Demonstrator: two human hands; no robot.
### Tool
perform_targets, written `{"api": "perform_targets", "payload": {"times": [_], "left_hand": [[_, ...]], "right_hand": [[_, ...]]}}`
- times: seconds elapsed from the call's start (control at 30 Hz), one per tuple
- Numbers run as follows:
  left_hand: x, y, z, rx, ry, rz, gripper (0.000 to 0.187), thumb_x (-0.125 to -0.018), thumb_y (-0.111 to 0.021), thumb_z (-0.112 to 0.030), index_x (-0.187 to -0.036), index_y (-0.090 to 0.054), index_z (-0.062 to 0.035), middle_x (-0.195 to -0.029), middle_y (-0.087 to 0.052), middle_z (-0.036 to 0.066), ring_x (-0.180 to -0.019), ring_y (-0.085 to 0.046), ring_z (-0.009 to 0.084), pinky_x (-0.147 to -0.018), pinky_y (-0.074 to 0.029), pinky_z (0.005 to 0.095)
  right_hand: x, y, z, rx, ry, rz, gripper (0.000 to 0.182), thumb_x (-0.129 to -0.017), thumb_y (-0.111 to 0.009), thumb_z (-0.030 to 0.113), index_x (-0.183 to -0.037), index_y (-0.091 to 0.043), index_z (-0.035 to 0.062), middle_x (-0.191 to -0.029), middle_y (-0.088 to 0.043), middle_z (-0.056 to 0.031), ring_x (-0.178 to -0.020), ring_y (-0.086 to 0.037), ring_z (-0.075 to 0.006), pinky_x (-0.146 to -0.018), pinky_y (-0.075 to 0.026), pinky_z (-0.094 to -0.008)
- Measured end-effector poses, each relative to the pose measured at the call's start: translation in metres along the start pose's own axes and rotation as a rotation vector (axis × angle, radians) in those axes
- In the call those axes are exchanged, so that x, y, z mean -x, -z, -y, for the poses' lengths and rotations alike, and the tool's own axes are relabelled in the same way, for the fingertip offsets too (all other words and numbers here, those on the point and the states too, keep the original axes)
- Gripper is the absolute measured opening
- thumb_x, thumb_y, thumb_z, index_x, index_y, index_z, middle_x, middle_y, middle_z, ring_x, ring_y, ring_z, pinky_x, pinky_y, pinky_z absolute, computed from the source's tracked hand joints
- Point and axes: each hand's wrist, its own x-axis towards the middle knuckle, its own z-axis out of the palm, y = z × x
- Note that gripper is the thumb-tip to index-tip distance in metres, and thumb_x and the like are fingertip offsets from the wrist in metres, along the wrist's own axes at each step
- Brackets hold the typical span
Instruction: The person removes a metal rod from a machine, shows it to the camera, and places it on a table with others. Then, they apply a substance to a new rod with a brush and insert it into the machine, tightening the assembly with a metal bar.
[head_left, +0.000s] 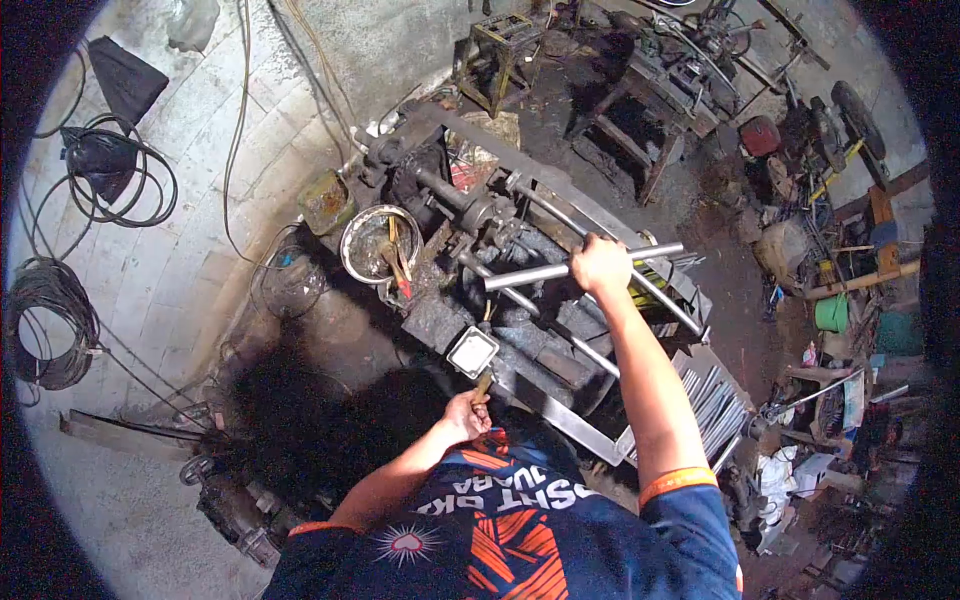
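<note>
My right hand (pixel 602 265) is closed round a bare metal rod (pixel 530 277) that lies crosswise above the machine. Below it, the machine (pixel 545 340) runs diagonally with its long rails and a dark round fitting (pixel 485 215). My left hand (pixel 465 415) is near my body, its fingers wrapped round a short brownish handle (pixel 483 384). Just beyond that handle is a square white-faced box (pixel 473 352) with a dark rim. A round pan (pixel 353 240) with a brush and a red-tipped tool (pixel 403 284) in it rests on the machine's left part.
A bundle of metal rods (pixel 715 405) lies to the right of the machine. Coiled cables (pixel 50 325) hang on the left wall. A metal stool (pixel 500 62) and a workbench (pixel 640 120) stand beyond. Clutter with a green container (pixel 831 312) fills the right side.
</note>
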Motion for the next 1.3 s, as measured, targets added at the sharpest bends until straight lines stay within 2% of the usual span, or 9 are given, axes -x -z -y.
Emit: {"api": "perform_targets", "payload": {"times": [0.17, 0.3, 0.8, 0.97, 1.13, 1.2, 1.23, 1.3], "left_hand": [[0.012, -0.01, 0.001, -0.061, -0.048, -0.024, 0.022, -0.079, -0.053, -0.028, -0.078, -0.055, -0.0069, -0.053, -0.037, -0.005, -0.047, -0.037, 0.0103, -0.055, -0.038, 0.0301], [0.011, -0.012, 0.0, -0.021, -0.036, -0.065, 0.022, -0.077, -0.053, -0.028, -0.079, -0.054, -0.0061, -0.052, -0.037, -0.004, -0.046, -0.037, 0.0112, -0.054, -0.038, 0.029], [0.002, -0.005, -0.005, -0.05, -0.011, -0.051, 0.024, -0.08, -0.05, -0.029, -0.08, -0.055, -0.0058, -0.054, -0.038, -0.004, -0.046, -0.039, 0.0121, -0.052, -0.038, 0.0307], [0.005, -0.009, -0.004, -0.021, -0.011, -0.109, 0.024, -0.078, -0.052, -0.031, -0.079, -0.055, -0.0067, -0.052, -0.039, -0.004, -0.045, -0.038, 0.0128, -0.052, -0.039, 0.0316], [0.006, -0.01, -0.004, -0.003, -0.004, -0.095, 0.026, -0.077, -0.053, -0.032, -0.083, -0.054, -0.0067, -0.05, -0.037, -0.004, -0.045, -0.039, 0.0128, -0.053, -0.039, 0.0318], [-0.002, 0.003, -0.004, 0.002, 0.014, -0.02, 0.027, -0.078, -0.055, -0.031, -0.087, -0.054, -0.0051, -0.056, -0.04, -0.004, -0.05, -0.044, 0.012, -0.056, -0.043, 0.0335], [-0.003, 0.006, -0.004, 0.0, 0.009, 0.041, 0.027, -0.078, -0.055, -0.031, -0.084, -0.055, -0.0055, -0.056, -0.041, -0.004, -0.05, -0.045, 0.0125, -0.056, -0.044, 0.0341], [-0.007, 0.009, -0.003, -0.016, -0.001, 0.006, 0.027, -0.079, -0.054, -0.033, -0.079, -0.056, -0.0061, -0.056, -0.041, -0.004, -0.05, -0.044, 0.0127, -0.056, -0.044, 0.0343]], "right_hand": [[-0.004, -0.007, 0.001, -0.024, 0.023, -0.062, 0.038, -0.083, -0.042, 0.03, -0.093, -0.066, 0.0008, -0.096, -0.064, -0.0229, -0.092, -0.061, -0.0365, -0.087, -0.046, -0.0429], [-0.004, -0.004, 0.002, 0.001, -0.002, -0.056, 0.041, -0.083, -0.042, 0.032, -0.092, -0.066, 0.0001, -0.095, -0.065, -0.0221, -0.092, -0.062, -0.0353, -0.088, -0.046, -0.0418], [-0.004, -0.004, 0.004, -0.007, -0.027, -0.054, 0.039, -0.082, -0.044, 0.03, -0.094, -0.066, 0.0006, -0.098, -0.064, -0.0225, -0.096, -0.061, -0.0361, -0.088, -0.046, -0.0421], [-0.004, -0.006, 0.001, -0.009, -0.018, -0.049, 0.04, -0.083, -0.043, 0.03, -0.097, -0.066, 0.0009, -0.097, -0.064, -0.0227, -0.095, -0.061, -0.0363, -0.088, -0.047, -0.0418], [-0.002, -0.001, 0.003, -0.027, -0.006, -0.072, 0.039, -0.083, -0.043, 0.03, -0.093, -0.066, 0.001, -0.097, -0.065, -0.0222, -0.094, -0.062, -0.0347, -0.09, -0.045, -0.0413], [-0.003, -0.006, 0.002, -0.034, 0.001, -0.096, 0.038, -0.083, -0.043, 0.03, -0.09, -0.066, 0.0007, -0.095, -0.065, -0.0224, -0.092, -0.062, -0.0347, -0.09, -0.044, -0.0417], [-0.003, -0.006, 0.003, -0.032, 0.01, -0.108, 0.038, -0.083, -0.042, 0.03, -0.09, -0.066, 0.0007, -0.093, -0.065, -0.0226, -0.092, -0.062, -0.0351, -0.09, -0.044, -0.0419], [-0.004, -0.004, 0.006, -0.036, 0.008, -0.091, 0.038, -0.083, -0.041, 0.029, -0.09, -0.066, 0.0006, -0.091, -0.065, -0.0232, -0.092, -0.062, -0.0362, -0.09, -0.044, -0.0425]]}}
